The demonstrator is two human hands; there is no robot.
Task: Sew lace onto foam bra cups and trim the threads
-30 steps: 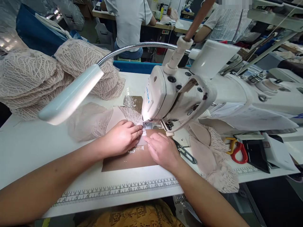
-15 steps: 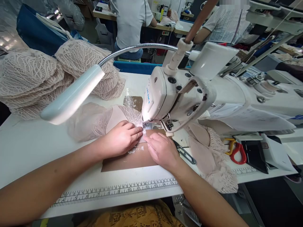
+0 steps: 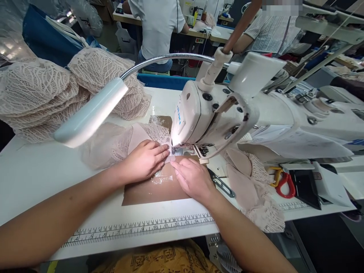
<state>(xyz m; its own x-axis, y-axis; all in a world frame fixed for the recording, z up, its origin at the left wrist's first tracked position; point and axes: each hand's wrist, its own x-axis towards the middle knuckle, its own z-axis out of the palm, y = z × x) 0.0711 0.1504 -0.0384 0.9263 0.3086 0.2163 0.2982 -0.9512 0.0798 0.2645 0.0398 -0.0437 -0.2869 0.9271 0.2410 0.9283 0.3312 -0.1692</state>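
Observation:
A pale pink lace fabric piece (image 3: 138, 136) lies under the needle end of a white sewing machine (image 3: 196, 110). Flat on this lace rests my left hand (image 3: 148, 159), fingers stretched toward the needle, just left of the presser foot. My right hand (image 3: 195, 178) is closed at the fabric's near edge, its index finger and thumb together there; the exact grip is partly hidden. Under both hands a brown sheet (image 3: 153, 191) covers the table, with shiny worn patches. Sheer fabric trails off to the left of the lace.
Stacked lace pieces (image 3: 34, 91) stand at the back left. A lamp (image 3: 91, 113) on a bendy neck hangs over the table. Red-handled scissors (image 3: 287, 185) and more lace fabric (image 3: 250, 185) lie right. A ruler strip (image 3: 136, 229) runs along the front edge. Two people sit beyond.
My left hand has slid slightly left and back from the needle. My right hand's fingertips have shifted a little left, still at the fabric edge.

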